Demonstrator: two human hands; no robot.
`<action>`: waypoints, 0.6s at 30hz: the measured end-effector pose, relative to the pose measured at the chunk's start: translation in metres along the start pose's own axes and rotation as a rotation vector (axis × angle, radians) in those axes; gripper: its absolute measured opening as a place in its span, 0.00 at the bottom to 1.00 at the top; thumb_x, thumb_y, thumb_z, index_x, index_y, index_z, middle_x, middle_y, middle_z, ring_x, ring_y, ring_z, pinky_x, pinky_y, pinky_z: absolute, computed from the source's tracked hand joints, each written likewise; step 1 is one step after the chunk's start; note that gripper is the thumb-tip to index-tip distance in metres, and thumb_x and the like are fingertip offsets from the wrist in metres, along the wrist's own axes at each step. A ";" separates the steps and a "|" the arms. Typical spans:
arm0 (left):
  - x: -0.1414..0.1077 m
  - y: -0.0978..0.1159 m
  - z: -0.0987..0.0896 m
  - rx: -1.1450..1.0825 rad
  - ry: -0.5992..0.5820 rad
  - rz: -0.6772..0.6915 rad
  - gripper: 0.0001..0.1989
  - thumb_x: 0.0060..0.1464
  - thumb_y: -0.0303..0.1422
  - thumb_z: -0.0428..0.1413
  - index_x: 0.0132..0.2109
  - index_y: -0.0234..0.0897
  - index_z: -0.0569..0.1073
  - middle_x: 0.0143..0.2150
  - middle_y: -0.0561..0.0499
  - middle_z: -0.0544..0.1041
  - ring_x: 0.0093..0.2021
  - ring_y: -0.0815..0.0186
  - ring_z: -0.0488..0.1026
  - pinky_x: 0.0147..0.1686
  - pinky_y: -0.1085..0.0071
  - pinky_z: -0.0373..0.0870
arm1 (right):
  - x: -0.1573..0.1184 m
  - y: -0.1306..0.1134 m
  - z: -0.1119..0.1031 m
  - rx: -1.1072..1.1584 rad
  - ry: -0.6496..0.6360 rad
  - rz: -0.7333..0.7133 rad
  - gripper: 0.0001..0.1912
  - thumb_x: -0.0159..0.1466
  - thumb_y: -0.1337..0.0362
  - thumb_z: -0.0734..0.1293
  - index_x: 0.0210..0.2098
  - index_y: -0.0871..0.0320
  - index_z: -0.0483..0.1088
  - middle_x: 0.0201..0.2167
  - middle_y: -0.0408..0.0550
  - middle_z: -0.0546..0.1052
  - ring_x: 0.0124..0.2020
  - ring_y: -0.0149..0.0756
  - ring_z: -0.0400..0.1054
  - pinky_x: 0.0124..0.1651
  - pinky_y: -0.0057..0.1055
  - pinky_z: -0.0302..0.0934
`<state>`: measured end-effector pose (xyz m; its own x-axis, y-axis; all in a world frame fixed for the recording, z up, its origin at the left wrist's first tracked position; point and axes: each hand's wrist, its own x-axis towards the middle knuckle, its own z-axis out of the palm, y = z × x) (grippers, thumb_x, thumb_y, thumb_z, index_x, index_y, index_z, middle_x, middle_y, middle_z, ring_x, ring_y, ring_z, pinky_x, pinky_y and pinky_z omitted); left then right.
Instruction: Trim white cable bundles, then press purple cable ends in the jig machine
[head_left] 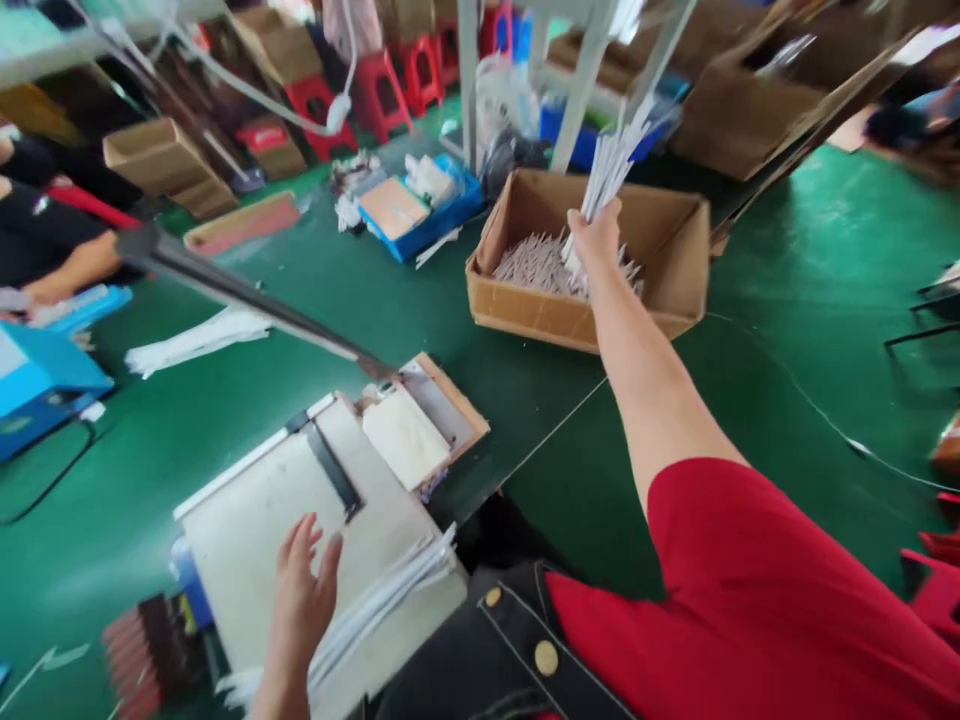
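Observation:
My right hand (598,238) is closed around a bundle of thin white strips (609,165), held upright over a cardboard box (540,315). Many short whitish pieces (529,265) lie heaped in that box. My left hand (304,590) hovers with fingers apart above the pale board of a paper cutter (255,520), holding nothing. Just to its right, long white strips (382,600) lie along the board's near edge. The cutter's long blade arm (262,305) is raised, slanting to the upper left. A black bar (332,468) is fixed across the board.
Another white bundle (199,338) lies on the green table (315,260). A blue tray (409,235) stands beyond it. A co-worker's arm (82,265) is at the left, near a blue machine (49,375). Metal posts (585,85) rise behind the box; red stools (379,95) stand farther back.

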<state>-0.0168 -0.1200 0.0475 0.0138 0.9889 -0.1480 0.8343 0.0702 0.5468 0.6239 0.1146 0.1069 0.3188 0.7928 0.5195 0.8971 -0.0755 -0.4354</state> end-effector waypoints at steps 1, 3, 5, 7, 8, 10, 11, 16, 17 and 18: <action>-0.017 -0.014 -0.005 0.051 -0.051 -0.026 0.33 0.61 0.52 0.48 0.64 0.34 0.66 0.63 0.31 0.66 0.55 0.45 0.74 0.54 0.47 0.75 | -0.017 0.000 0.008 -0.064 -0.059 0.089 0.36 0.75 0.50 0.49 0.64 0.81 0.55 0.65 0.82 0.58 0.69 0.49 0.58 0.62 0.48 0.59; -0.051 -0.033 -0.012 0.173 -0.164 -0.057 0.31 0.60 0.48 0.50 0.63 0.33 0.67 0.64 0.30 0.65 0.64 0.44 0.66 0.62 0.46 0.67 | -0.064 -0.020 0.018 -0.133 -0.090 0.171 0.42 0.74 0.48 0.45 0.66 0.87 0.50 0.69 0.86 0.45 0.74 0.50 0.45 0.67 0.49 0.50; -0.079 -0.043 -0.013 0.323 -0.328 -0.125 0.32 0.56 0.45 0.57 0.64 0.35 0.67 0.68 0.31 0.61 0.68 0.42 0.61 0.66 0.42 0.58 | -0.124 -0.064 0.021 -0.038 -0.050 0.062 0.40 0.74 0.48 0.50 0.68 0.82 0.49 0.71 0.80 0.46 0.76 0.49 0.39 0.71 0.51 0.43; -0.099 -0.049 -0.009 0.455 -0.473 -0.169 0.38 0.50 0.42 0.64 0.67 0.41 0.65 0.71 0.34 0.57 0.70 0.41 0.57 0.66 0.36 0.49 | -0.195 -0.122 0.019 0.202 -0.160 -0.120 0.35 0.73 0.50 0.58 0.69 0.72 0.54 0.69 0.71 0.58 0.74 0.49 0.48 0.72 0.53 0.45; -0.106 -0.051 -0.007 0.498 -0.516 -0.169 0.41 0.48 0.40 0.67 0.68 0.43 0.63 0.72 0.35 0.57 0.71 0.41 0.55 0.66 0.34 0.46 | -0.234 -0.153 0.016 0.341 -0.325 -0.198 0.33 0.71 0.51 0.61 0.67 0.66 0.59 0.65 0.67 0.65 0.70 0.50 0.56 0.71 0.53 0.50; -0.113 -0.054 -0.001 0.538 -0.530 -0.135 0.42 0.48 0.38 0.68 0.68 0.43 0.63 0.69 0.36 0.61 0.70 0.42 0.57 0.67 0.36 0.44 | -0.313 -0.214 0.012 0.497 -0.776 -0.378 0.33 0.66 0.50 0.69 0.65 0.61 0.64 0.63 0.63 0.69 0.66 0.52 0.62 0.69 0.54 0.55; -0.113 -0.055 0.001 0.542 -0.517 -0.110 0.39 0.50 0.37 0.67 0.67 0.42 0.64 0.67 0.36 0.63 0.68 0.44 0.59 0.68 0.40 0.46 | -0.348 -0.240 0.011 0.487 -0.960 -0.456 0.35 0.64 0.51 0.72 0.64 0.61 0.64 0.64 0.63 0.68 0.67 0.54 0.60 0.70 0.56 0.52; -0.096 -0.058 0.007 0.460 -0.595 -0.007 0.27 0.55 0.36 0.63 0.61 0.40 0.69 0.57 0.39 0.74 0.60 0.48 0.69 0.60 0.56 0.61 | -0.431 -0.314 0.010 0.112 -1.274 -0.563 0.35 0.61 0.65 0.74 0.64 0.67 0.63 0.61 0.68 0.69 0.65 0.58 0.59 0.70 0.60 0.44; -0.091 -0.058 0.008 0.432 -0.630 0.013 0.27 0.55 0.36 0.63 0.61 0.39 0.69 0.54 0.40 0.75 0.58 0.49 0.70 0.59 0.56 0.62 | -0.431 -0.320 0.009 0.031 -1.298 -0.578 0.29 0.64 0.68 0.70 0.62 0.67 0.65 0.58 0.68 0.71 0.63 0.57 0.62 0.68 0.57 0.48; -0.087 -0.058 0.009 0.405 -0.659 0.037 0.26 0.56 0.35 0.63 0.60 0.38 0.69 0.51 0.41 0.77 0.56 0.49 0.72 0.58 0.57 0.62 | -0.428 -0.325 0.009 -0.040 -1.332 -0.595 0.23 0.66 0.71 0.66 0.60 0.68 0.67 0.54 0.67 0.74 0.60 0.55 0.65 0.65 0.54 0.53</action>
<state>-0.0616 -0.2115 0.0212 0.2647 0.6986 -0.6647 0.9617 -0.1398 0.2359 0.1930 -0.1946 0.0197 -0.5883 0.6723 -0.4493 0.8074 0.4583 -0.3715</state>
